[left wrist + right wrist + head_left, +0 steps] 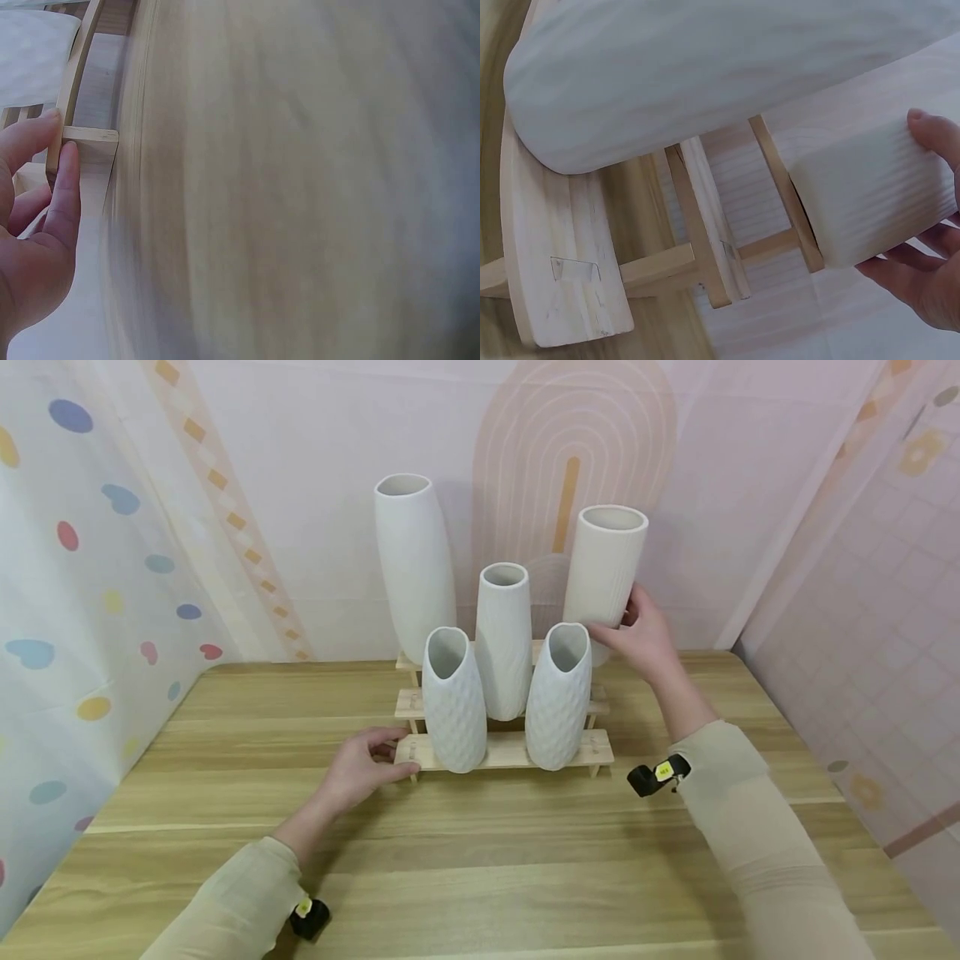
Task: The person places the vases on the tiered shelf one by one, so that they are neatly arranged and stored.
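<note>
A three-tier wooden stand (506, 752) carries several white vases. My left hand (360, 767) pinches the left end of its lowest step; the left wrist view shows thumb and fingers around that board end (66, 105). At the back right, my right hand (647, 633) grips a ribbed cylindrical vase (606, 564) low on its side. In the right wrist view that vase's base (870, 199) is at the end of the top step, apparently touching it. Two dimpled vases, one on the left (456, 714) and one on the right (557, 710), stand on the lowest step.
A slimmer vase (504, 643) stands on the middle step, and a tall smooth vase (414, 568) at the back left. The stand is on a wood-grain table (510, 868). Behind it hangs a patterned curtain (337, 527). Each wrist wears a small black camera.
</note>
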### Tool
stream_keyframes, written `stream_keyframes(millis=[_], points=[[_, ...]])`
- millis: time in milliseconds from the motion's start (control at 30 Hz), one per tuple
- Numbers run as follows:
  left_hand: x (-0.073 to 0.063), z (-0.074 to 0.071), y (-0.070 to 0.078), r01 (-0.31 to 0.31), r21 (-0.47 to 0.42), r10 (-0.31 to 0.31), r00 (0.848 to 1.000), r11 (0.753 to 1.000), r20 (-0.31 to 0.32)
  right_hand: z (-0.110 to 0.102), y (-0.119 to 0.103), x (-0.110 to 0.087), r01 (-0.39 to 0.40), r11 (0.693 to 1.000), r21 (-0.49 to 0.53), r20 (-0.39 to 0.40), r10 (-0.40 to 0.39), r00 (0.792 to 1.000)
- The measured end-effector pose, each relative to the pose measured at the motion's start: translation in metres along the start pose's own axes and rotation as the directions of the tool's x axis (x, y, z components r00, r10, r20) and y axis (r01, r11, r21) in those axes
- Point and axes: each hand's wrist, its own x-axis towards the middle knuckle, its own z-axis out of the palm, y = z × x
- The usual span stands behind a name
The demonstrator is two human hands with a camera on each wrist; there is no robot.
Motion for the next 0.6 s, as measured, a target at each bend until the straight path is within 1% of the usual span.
stream_keyframes(millis=[200, 400, 600], points=[[0.0, 0.0, -0.001, -0.002, -0.008, 0.002, 1.0, 1.0, -0.001, 0.008, -0.002, 0.007, -0.004, 1.0, 0.005, 0.0, 0.004, 1.0], [0.0, -0.001, 0.0, -0.01, -0.006, 0.01, 1.0, 1.0, 0.003, 0.013, -0.004, 0.011, -0.001, 1.0, -0.027, -0.005, 0.001, 1.0], [0.0, 0.0, 0.0, -0.007, 0.008, 0.007, 1.0, 1.0, 0.002, 0.015, -0.002, 0.012, 0.011, 1.0, 0.016, 0.002, -0.011, 1.0]])
